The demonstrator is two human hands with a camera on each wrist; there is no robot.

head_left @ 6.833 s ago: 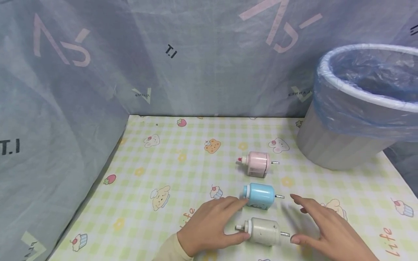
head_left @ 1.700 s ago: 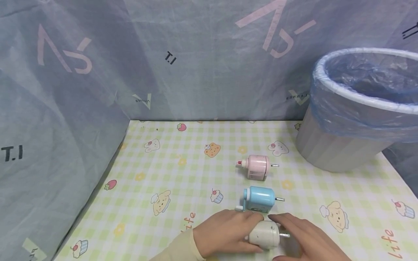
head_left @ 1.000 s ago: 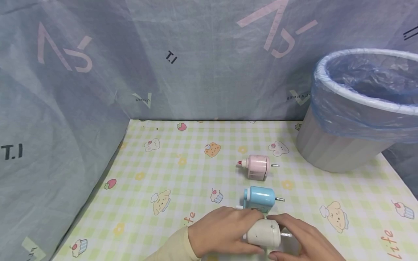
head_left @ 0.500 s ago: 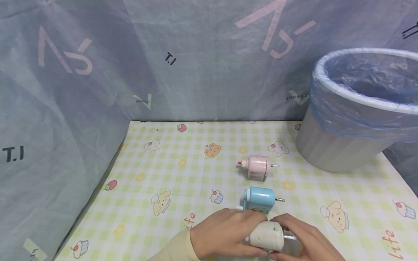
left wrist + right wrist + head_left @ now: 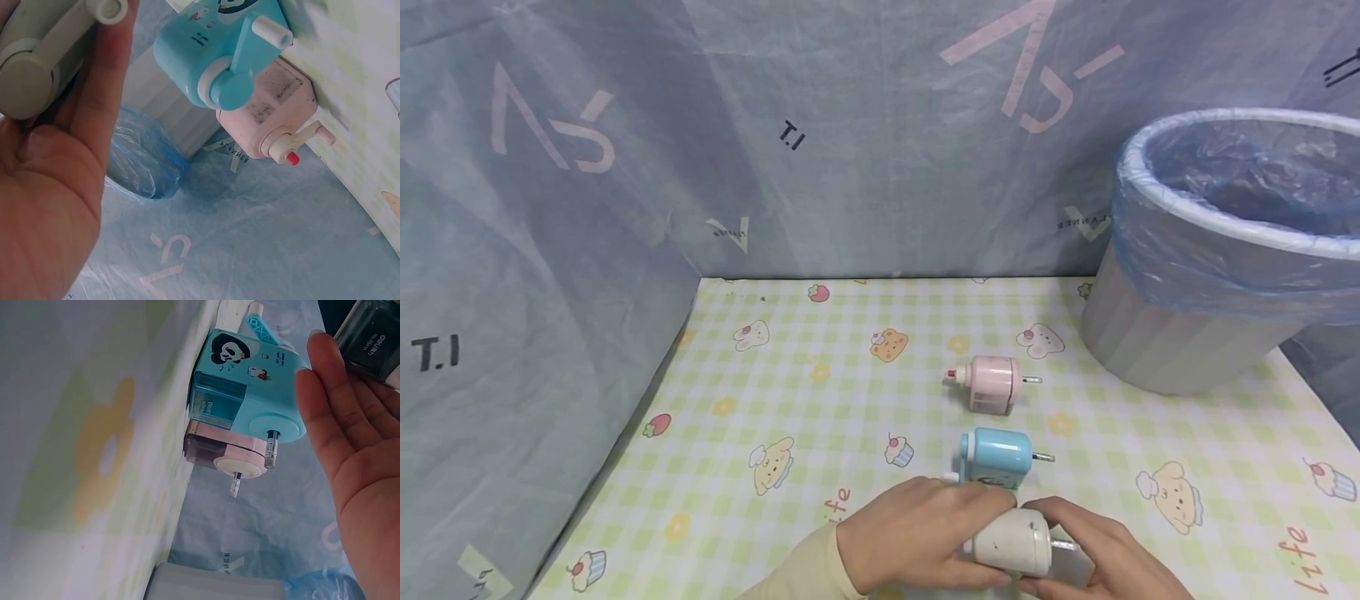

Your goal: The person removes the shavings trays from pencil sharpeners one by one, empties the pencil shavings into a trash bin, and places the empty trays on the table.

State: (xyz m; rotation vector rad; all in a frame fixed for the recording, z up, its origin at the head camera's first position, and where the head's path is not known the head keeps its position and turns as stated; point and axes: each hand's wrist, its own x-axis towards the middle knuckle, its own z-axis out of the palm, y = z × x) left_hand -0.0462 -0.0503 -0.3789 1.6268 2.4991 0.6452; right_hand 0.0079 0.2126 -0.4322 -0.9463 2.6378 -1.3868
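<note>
I have the white sharpener (image 5: 1011,543) between both hands at the bottom centre of the head view, close to the lower edge. It lies on its side with its long axis running left to right across the frame: the crank end points left, under my left hand (image 5: 917,533), and the thin metal pin sticks out to the right, toward my right hand (image 5: 1101,554). My left grip is wrapped over the crank end, fingers curled onto the body; in the left wrist view the crank knob shows at the top left beside a fingertip. My right grip is curled round the pin end, fingers over the top of the body and thumb low. I cannot tell whether the sharpener rests on the counter (image 5: 790,367) or is lifted just off it.

Just above it in the head view lies the blue sharpener (image 5: 996,457), on its side the same way, crank left and pin right, almost touching my left fingers. Higher still lies the pink sharpener (image 5: 992,383), parallel, red-tipped crank knob to the left. The three form a column up the middle of the checked cloth. At the right edge stands a bin (image 5: 1195,333) lined with a blue bag, well apart from the sharpeners.
</note>
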